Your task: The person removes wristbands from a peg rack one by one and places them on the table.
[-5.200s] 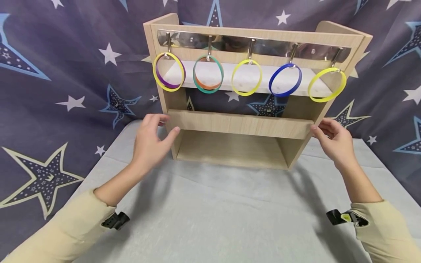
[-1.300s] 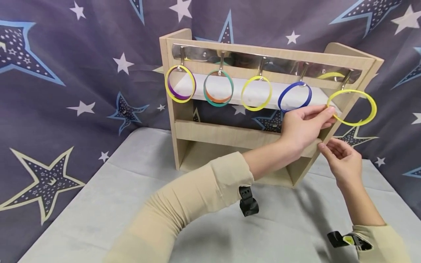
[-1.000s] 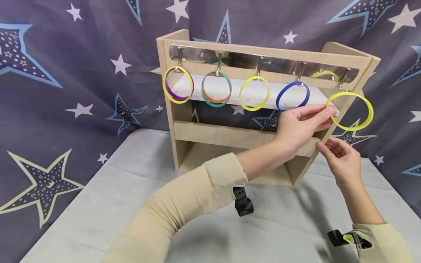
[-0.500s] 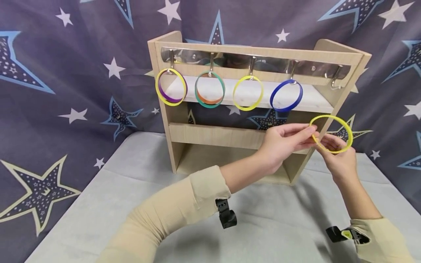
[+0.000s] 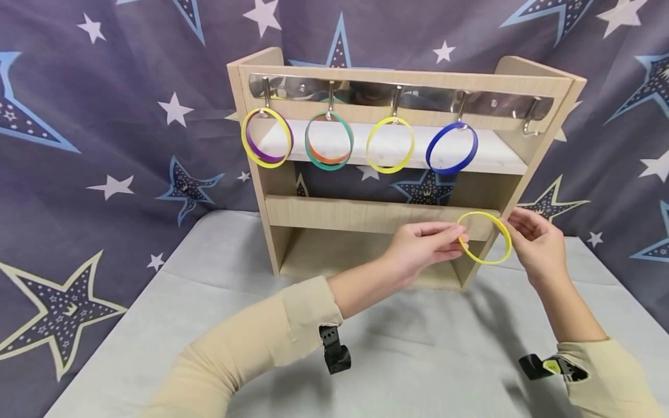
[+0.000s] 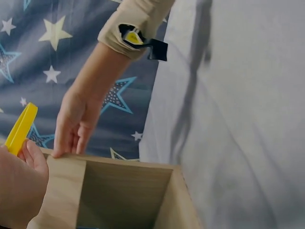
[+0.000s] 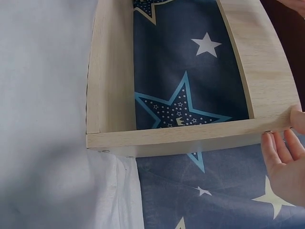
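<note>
A wooden shelf rack (image 5: 376, 212) stands on a grey cloth, with a metal hook rail along its top. My left hand (image 5: 456, 238) reaches across and pinches the left side of a loose yellow ring (image 5: 483, 262), held in front of the rack's lower right corner. My right hand (image 5: 522, 229) is beside the ring, its straight fingers touching the rack's right edge. The left wrist view shows the yellow ring (image 6: 21, 128) edge-on above my left hand, and the right hand (image 6: 71, 126) with fingertips on the wood. Only the right hand's fingers (image 7: 285, 164) appear in the right wrist view.
Rings hang from hooks: yellow with purple (image 5: 250, 152), green with orange (image 5: 329, 167), yellow (image 5: 390, 171) and blue (image 5: 452, 172). The rightmost hook (image 5: 530, 121) is bare. A star-patterned dark curtain (image 5: 104, 116) hangs behind. The grey cloth (image 5: 418, 360) covers the table in front.
The left hand crossed over, lifted the yellow ring off the rightmost hook and brought it down and left to the rack's lower right corner. The right hand stayed by the rack's right edge.
</note>
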Motion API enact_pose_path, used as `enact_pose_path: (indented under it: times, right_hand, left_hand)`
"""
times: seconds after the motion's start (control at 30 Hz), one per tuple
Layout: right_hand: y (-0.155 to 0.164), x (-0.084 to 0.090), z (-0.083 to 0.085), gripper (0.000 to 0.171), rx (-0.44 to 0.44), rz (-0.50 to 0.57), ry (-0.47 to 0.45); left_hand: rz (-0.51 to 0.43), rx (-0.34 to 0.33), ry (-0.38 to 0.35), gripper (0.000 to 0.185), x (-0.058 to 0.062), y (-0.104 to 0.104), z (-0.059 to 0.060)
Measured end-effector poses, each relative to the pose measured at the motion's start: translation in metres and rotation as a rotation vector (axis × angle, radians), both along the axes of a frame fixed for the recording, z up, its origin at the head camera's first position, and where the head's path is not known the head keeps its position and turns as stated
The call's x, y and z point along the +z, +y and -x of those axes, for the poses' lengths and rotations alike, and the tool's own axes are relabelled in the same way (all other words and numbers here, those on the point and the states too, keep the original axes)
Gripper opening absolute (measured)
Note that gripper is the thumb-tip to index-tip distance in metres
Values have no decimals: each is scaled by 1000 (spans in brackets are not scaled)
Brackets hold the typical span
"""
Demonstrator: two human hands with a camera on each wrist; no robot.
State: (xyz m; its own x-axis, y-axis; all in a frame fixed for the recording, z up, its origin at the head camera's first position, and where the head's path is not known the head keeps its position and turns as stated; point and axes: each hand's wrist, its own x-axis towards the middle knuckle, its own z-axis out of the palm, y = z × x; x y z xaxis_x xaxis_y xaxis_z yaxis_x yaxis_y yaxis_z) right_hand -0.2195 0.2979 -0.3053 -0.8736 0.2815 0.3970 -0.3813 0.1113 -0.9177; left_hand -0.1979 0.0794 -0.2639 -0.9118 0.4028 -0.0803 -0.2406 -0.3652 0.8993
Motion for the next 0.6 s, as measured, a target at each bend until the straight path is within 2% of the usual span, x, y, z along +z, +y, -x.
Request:
enact_pose_path:
  times: [0.17, 0.4, 0.6]
  right_hand:
    - [1, -1, -1, 27, 38, 79, 5]
    - [0, 1, -1, 27, 51, 79, -9]
    - [2, 1, -1, 28, 123, 126, 21]
  left_hand:
    - [29, 6, -24, 24, -8, -8, 3]
    - [80, 10, -21, 23, -19, -17, 5]
    - [130, -18, -40, 25, -24, -23, 4]
